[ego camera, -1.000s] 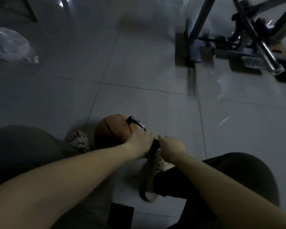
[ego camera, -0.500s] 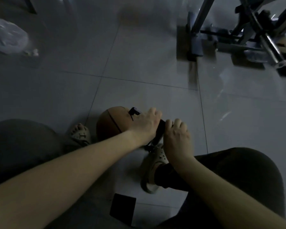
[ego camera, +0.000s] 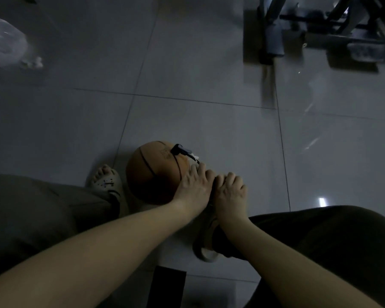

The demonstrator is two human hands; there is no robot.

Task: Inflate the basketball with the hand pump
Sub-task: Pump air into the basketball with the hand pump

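Sitting on the tiled floor [ego camera: 209, 121] between my two feet, the basketball [ego camera: 156, 172] rests low in the middle of the view, with the pump's black nozzle end [ego camera: 179, 149] against its top and a white bit just beside it. My left hand [ego camera: 195, 188] reaches down across the ball's right side, fingers curled around the dark pump body, most of which is hidden between the two hands. My right hand [ego camera: 230, 193] sits just beside it, knuckles up, fingers bent closed over the same dark shaft; I cannot make out the handle. Both forearms stretch in from the bottom edge. The left sandal [ego camera: 106, 182] touches the ball's left side; the right sandal [ego camera: 206, 245] lies mostly under my right wrist. Dim light blurs the metal frame [ego camera: 320, 30] top right and the plastic bag [ego camera: 5, 45] top left.
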